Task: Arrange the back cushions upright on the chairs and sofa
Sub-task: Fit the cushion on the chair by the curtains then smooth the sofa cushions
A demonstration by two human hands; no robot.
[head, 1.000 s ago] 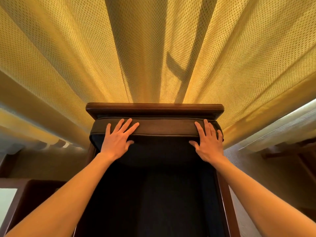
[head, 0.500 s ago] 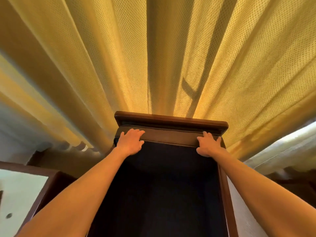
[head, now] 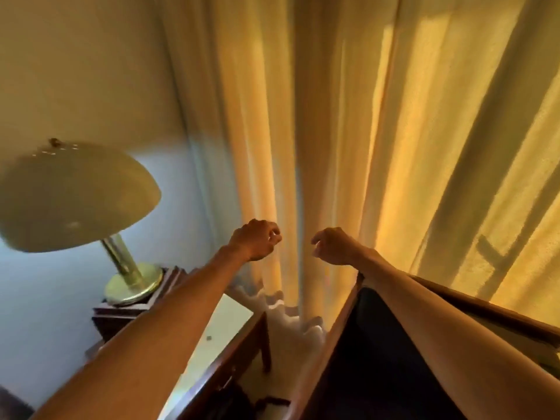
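The dark wooden chair (head: 336, 338) now fills the lower right, its dark cushion (head: 381, 353) lying in shadow inside the frame; my right forearm crosses over it. My left hand (head: 256, 239) and my right hand (head: 333, 245) are raised in the air in front of the yellow curtain, close to each other. Both have their fingers loosely curled and hold nothing. Neither hand touches the chair or the cushion.
A yellow curtain (head: 348, 131) hangs straight ahead. At left, a lamp (head: 72, 195) with a wide shade stands on a small dark stand (head: 121, 313). A glass-topped wooden side table (head: 221, 334) sits between the stand and the chair.
My hands have come off the top of the chair's back cushion and risen into the air. The view has swung left, bringing in the lamp and side table.
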